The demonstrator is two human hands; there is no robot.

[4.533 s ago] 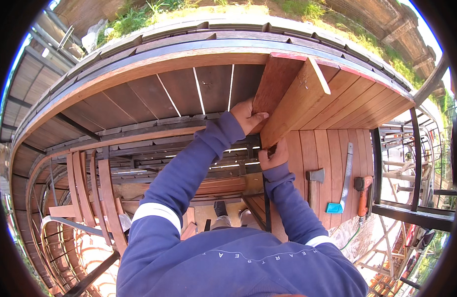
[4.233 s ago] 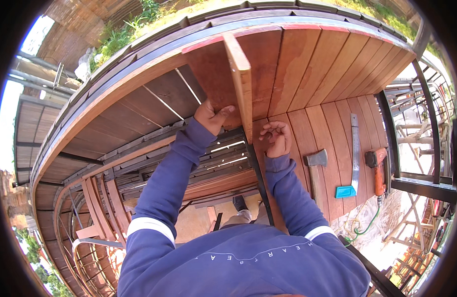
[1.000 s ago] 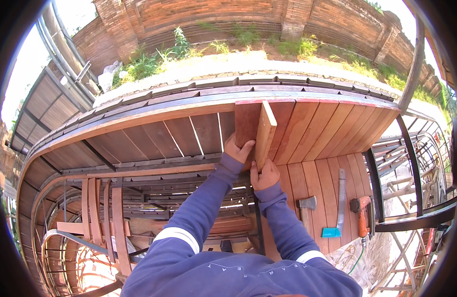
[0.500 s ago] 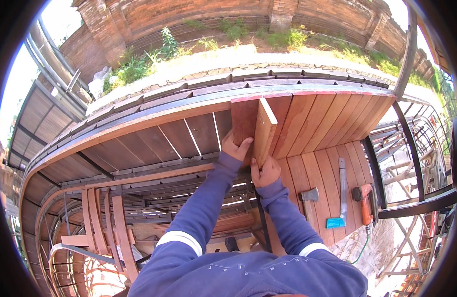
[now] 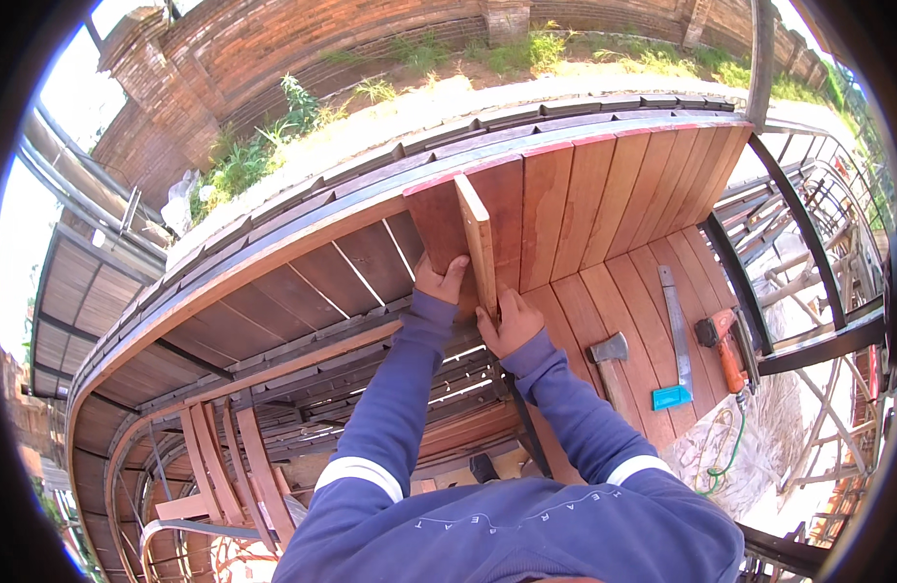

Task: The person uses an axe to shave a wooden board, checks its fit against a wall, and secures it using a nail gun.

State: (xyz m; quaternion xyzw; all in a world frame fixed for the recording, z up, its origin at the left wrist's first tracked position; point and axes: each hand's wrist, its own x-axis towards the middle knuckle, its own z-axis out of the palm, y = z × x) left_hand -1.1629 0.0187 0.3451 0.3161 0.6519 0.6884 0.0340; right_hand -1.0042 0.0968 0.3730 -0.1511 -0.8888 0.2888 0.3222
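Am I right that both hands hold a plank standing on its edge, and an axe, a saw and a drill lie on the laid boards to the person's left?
Not quite: the head view shows the axe, saw and drill to the person's right. Both the left hand and right hand do hold the plank on its edge.

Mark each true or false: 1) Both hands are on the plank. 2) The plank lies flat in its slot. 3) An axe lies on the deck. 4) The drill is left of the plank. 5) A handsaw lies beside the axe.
1) True: the left hand and right hand grip the plank.
2) False: it stands tilted on edge.
3) True: the axe lies on the deck.
4) False: the drill is to its right.
5) True: the handsaw lies right of the axe.
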